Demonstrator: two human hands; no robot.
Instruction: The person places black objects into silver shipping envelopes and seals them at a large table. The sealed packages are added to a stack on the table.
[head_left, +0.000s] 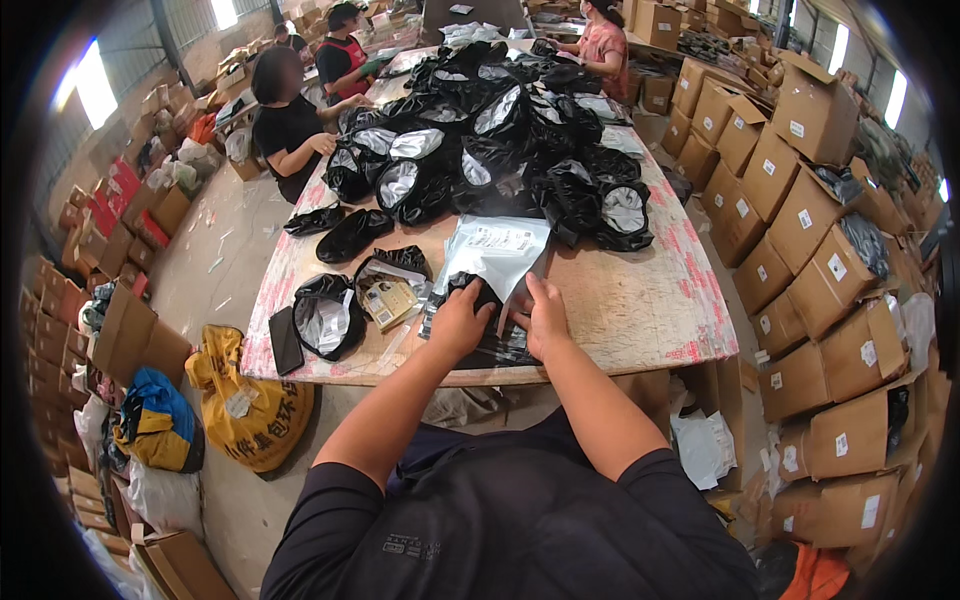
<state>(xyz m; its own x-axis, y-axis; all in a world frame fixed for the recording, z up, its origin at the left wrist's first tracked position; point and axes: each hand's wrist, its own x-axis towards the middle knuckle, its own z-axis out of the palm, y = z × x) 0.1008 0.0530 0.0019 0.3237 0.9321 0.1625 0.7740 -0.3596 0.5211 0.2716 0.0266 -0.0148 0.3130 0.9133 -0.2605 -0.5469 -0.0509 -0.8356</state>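
Note:
A pale grey plastic mailing bag (504, 251) with a printed label lies at the near side of the table, over a stack of mailing bags (510, 352). My left hand (459, 319) grips a bunched black item (461, 281) at the bag's near edge; how far the item goes inside is hidden. By the bag's right edge is my right hand (546, 315), thumb up and fingers partly under the plastic. Whether it pinches the bag is unclear. Beyond both hands rises a heap of glossy black pouch-like items (495, 184) with silvery linings.
Left of my hands lie a lined black pouch (326, 315), another holding cards (390, 300), a dark phone (285, 347) and a black shoe-shaped item (354, 235). A co-worker (289, 127) stands at the table's left edge (262, 330). Stacked cartons (795, 277) line the right.

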